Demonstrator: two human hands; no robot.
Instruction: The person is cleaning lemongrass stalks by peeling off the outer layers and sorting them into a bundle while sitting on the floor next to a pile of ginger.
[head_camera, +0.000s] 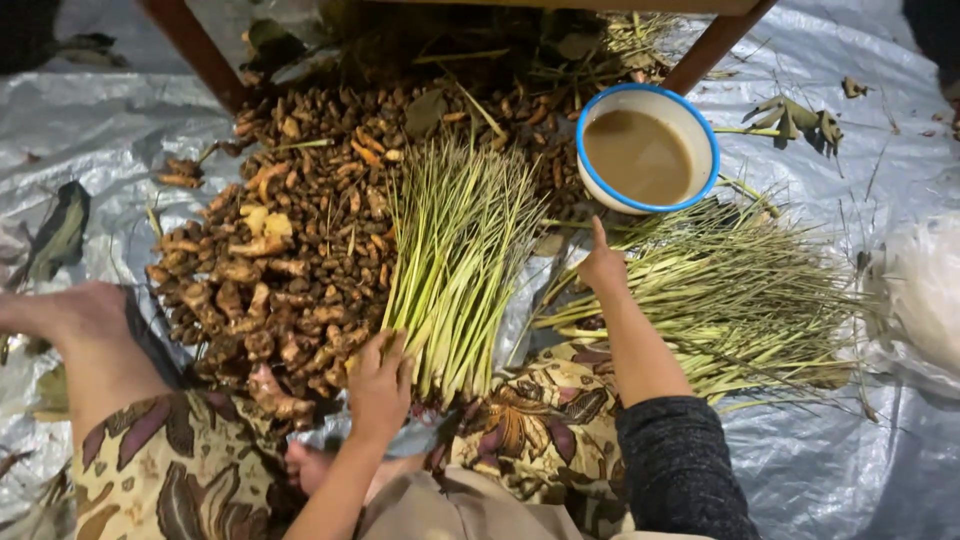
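Sheeting, silver plastic (820, 470), covers the floor and carries everything. Largest on it: heap of brown knobbly rhizomes (290, 250), loose, many with soil and rootlets on them. No separate pile of cleaned roots is in view, so by my reading little sorting shows.

Two lots of green-yellow stalks. Right lot (740, 290) lies fanned and scattered, well spread. Middle lot (455, 260) lies gathered, ends roughly level, fanning away from the person's lap; I judge this the arranged part, the right lot what is left.

White bowl with blue rim (648, 148) holds murky brown liquid, just beyond the right stalks.

Left hand (380, 385) lies fingers loosely curled on the near ends of the middle bundle, touching, not clamped. Right hand (603, 265) reaches toward the bowl, forefinger extended, holding nothing.

Dry leaves (795, 120) scattered about.
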